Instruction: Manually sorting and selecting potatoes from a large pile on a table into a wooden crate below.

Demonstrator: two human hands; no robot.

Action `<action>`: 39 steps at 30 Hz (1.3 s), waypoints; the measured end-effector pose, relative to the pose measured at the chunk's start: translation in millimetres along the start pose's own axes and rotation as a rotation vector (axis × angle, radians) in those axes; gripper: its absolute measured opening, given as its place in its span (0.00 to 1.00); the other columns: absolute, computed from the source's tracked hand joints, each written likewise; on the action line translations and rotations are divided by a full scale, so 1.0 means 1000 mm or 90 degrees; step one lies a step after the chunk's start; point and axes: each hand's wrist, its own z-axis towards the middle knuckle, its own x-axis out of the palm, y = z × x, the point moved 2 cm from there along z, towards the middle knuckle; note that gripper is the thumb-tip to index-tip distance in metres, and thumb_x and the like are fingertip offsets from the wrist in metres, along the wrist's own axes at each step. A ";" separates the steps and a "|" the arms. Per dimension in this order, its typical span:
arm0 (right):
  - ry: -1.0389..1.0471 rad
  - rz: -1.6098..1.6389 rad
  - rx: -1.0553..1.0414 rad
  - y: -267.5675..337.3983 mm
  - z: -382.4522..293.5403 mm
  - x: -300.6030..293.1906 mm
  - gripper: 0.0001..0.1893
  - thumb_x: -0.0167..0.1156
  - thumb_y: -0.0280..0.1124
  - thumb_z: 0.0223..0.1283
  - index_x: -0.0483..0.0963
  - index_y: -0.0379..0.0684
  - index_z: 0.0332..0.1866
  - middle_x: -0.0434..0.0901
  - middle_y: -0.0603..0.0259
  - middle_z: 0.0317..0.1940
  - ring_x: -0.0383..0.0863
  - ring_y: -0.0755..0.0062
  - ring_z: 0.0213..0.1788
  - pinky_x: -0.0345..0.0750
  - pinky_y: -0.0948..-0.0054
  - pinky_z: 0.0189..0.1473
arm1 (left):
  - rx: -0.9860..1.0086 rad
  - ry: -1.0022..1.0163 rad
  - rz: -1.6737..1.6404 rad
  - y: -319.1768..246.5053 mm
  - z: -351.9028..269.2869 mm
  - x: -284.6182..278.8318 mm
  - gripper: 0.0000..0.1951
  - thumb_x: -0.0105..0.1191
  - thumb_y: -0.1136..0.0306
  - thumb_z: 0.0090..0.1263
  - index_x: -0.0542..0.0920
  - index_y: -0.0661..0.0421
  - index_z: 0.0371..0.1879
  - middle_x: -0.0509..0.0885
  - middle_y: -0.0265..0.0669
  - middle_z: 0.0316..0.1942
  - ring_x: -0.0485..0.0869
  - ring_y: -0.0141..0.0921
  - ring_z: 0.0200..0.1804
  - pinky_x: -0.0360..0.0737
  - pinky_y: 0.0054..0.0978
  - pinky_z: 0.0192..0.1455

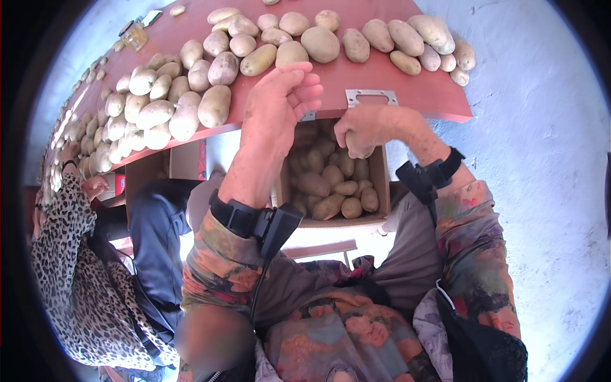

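Note:
My left hand (284, 93) is over the front edge of the red table (410, 90), palm turned to the right, fingers apart and holding nothing. Its fingertips are near a large round potato (291, 53). My right hand (367, 125) grips a potato (358, 145) over the cardboard box, just below a metal latch plate (351, 98) on the table edge. The cardboard box (384, 184) stands under the table edge between my knees and holds many loose potatoes (332, 175). More potatoes (215, 106) lie in a dense band along the table.
A glass jar (135, 37) stands at the table's upper left. To my left a co-worker in a leopard-print sleeve (71, 215) has hands near the potatoes there. Another cardboard box (148, 168) sits below the table at the left. A pale wall (539, 143) rises on the right.

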 end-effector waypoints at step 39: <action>-0.887 -0.171 -0.046 -0.039 0.026 -0.048 0.15 0.64 0.29 0.49 0.71 0.44 0.44 0.75 0.56 0.40 0.77 0.53 0.43 0.77 0.60 0.41 | -0.037 -0.008 -0.034 0.006 -0.002 0.004 0.09 0.48 0.71 0.70 0.77 0.60 0.45 0.82 0.37 0.35 0.83 0.27 0.35 0.83 0.26 0.38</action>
